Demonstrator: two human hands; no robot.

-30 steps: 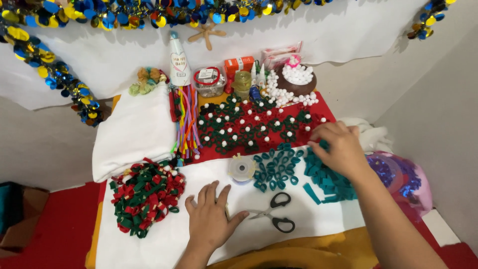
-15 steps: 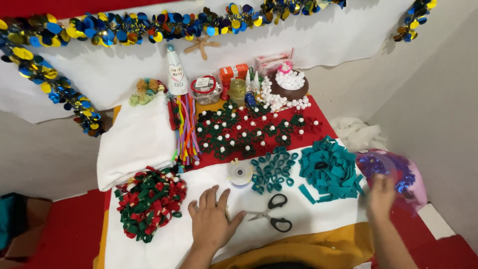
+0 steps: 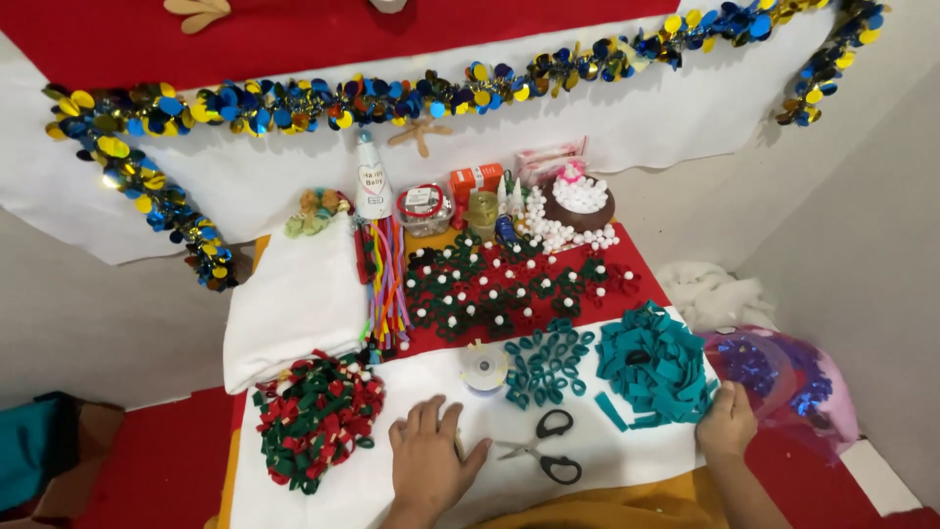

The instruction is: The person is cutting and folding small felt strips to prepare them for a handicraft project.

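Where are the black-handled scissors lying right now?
In the head view, the scissors lie on the white cloth, just right of the left hand, below the teal felt loops.

Pale wall (image 3: 862, 284), red floor (image 3: 157, 470), perhaps a cardboard box (image 3: 83, 460) at left.

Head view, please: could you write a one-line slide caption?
Left hand flat on white cloth beside black scissors; right hand touching teal felt strips.

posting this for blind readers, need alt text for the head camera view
A person's left hand lies flat on a white felt sheet beside black-handled scissors, while the right hand touches the edge of a pile of teal felt strips. Red and green felt decorations and a blue-gold garland surround them.
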